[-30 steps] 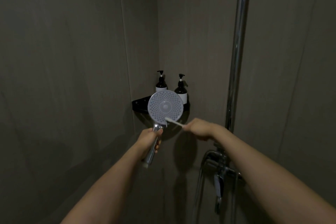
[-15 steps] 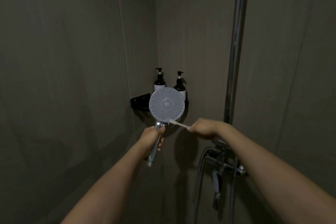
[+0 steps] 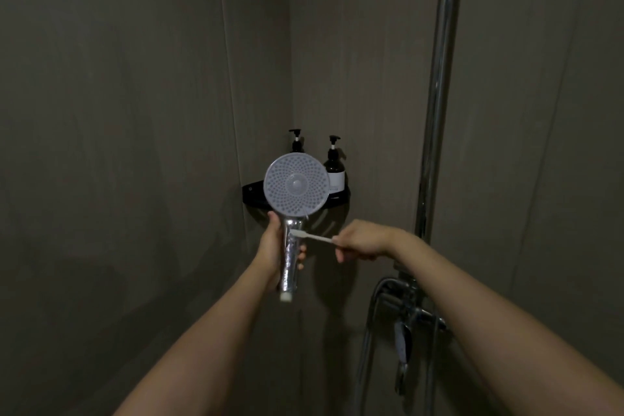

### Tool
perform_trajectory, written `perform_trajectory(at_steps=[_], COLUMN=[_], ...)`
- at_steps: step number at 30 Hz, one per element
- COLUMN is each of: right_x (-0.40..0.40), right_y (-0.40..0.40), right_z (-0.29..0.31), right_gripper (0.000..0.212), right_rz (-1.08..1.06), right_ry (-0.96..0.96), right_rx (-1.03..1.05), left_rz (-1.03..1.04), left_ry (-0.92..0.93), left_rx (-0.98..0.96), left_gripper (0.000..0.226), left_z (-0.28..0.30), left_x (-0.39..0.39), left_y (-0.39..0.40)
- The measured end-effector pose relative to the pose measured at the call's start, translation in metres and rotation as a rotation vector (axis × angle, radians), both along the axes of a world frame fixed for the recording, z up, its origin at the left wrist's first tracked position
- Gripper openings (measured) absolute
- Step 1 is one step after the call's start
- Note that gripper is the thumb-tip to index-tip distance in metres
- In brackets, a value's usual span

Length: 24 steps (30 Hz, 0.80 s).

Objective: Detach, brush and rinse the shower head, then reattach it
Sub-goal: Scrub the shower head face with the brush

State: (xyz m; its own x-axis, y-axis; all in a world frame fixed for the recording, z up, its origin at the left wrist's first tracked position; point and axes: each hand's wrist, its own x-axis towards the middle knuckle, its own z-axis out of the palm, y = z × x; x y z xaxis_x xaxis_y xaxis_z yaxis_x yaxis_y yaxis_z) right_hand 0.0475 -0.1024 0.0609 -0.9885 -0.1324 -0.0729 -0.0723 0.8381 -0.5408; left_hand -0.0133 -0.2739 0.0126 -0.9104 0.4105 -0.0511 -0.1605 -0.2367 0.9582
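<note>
The detached shower head (image 3: 296, 184) is held upright in front of me, its round grey nozzle face turned toward the camera and its chrome handle pointing down. My left hand (image 3: 274, 248) grips that handle from the left. My right hand (image 3: 363, 240) pinches a white toothbrush (image 3: 312, 237) that lies almost level, its bristle end touching the top of the handle just below the round face. No hose is attached to the handle's lower end.
A black corner shelf (image 3: 252, 192) behind the shower head carries two dark pump bottles (image 3: 334, 167). A chrome riser pipe (image 3: 439, 91) runs up the right wall. Below it sit the mixer valve (image 3: 410, 307) and a hanging hose (image 3: 363, 358). Grey tiled walls close in on both sides.
The toothbrush has slid down from the lower rim of the nozzle face onto the neck of the handle. The shower head now stands more upright; the left hand's hold is the same.
</note>
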Motion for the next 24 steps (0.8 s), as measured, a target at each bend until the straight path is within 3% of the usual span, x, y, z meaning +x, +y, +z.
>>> perform_trajectory(at_steps=[3,8,10,14,16,19,20,24], right_x=[-0.007,0.004,0.003,-0.006,0.001,0.012,0.015,0.011], right_y=[-0.011,-0.018,-0.013,-0.009,-0.020,-0.032,-0.031,-0.025], right_z=[0.003,0.000,0.000,0.004,0.000,-0.005,-0.002,0.007], right_gripper=[0.046,0.042,0.045,0.045,0.040,0.042,0.044,0.042], right_rz=[-0.071,0.068,0.054,-0.094,-0.032,0.082,0.086,0.030], right_ry=[0.187,-0.238,-0.148,0.252,0.140,-0.261,-0.315,-0.129], right_rx=[0.086,0.427,0.354,0.079,0.168,0.317,0.320,0.213], left_rz=[-0.036,-0.037,-0.016,-0.015,-0.010,0.004,0.018,0.062], left_ry=[0.010,0.018,0.017,0.019,0.025,0.004,-0.003,-0.040], left_rx=[-0.014,0.016,0.033,0.028,0.070,0.060,0.046,0.108], left_gripper=[0.081,0.081,0.080,0.080,0.078,0.076,0.074,0.059], left_z=[0.002,0.003,0.002,0.005,0.007,0.005,0.004,0.001], left_x=[0.001,0.002,0.000,0.000,-0.001,-0.002,-0.002,-0.003], left_y=[0.003,-0.002,-0.006,-0.005,-0.002,-0.001,0.000,0.003])
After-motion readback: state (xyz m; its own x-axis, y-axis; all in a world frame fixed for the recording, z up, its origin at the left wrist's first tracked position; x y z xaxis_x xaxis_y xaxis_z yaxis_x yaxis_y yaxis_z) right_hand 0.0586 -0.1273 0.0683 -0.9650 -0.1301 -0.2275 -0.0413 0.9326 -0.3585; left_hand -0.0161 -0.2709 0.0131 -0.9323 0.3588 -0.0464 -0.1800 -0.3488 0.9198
